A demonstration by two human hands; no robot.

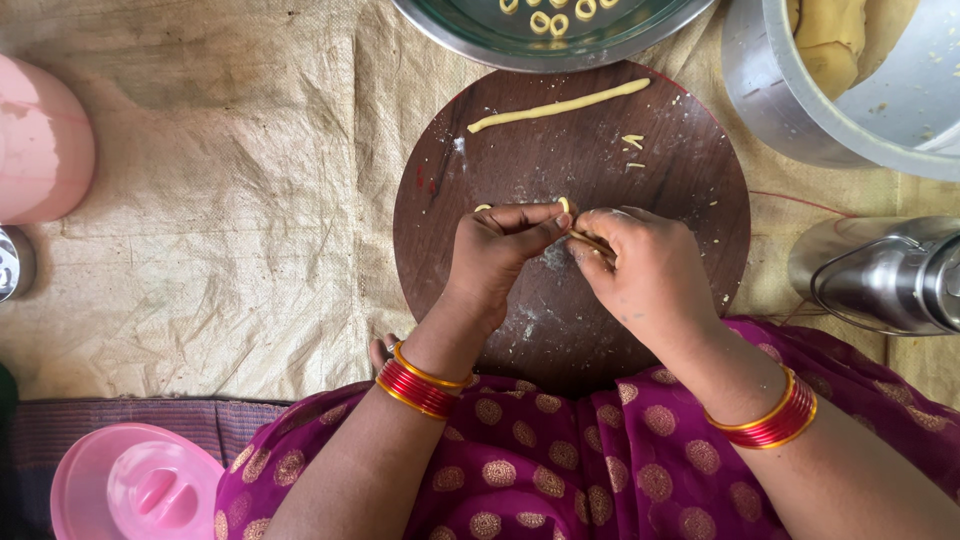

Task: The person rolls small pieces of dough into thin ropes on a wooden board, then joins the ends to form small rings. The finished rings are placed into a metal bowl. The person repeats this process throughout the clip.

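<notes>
yellow dough strip [578, 236] sat pinched between left hand [497, 258] and right hand [648, 272]; finished rings [548, 20] lay in the steel bowl [640, 38] beyond, a long rope [560, 105] remained unshaped.

The round board [570, 300] looks like dark wood, matt and dusted with pale flour. The dough rope [560, 105] on it is soft, dull yellow – smooth-skinned. Beneath lies a coarse woven sack cloth [230, 200], rough and creased. The steel plate [560, 45], the pot [800, 110] and the flask [880, 275] are polished, glossy metal. The pink lid [135, 485] is smooth plastic – faintly shiny.
</notes>
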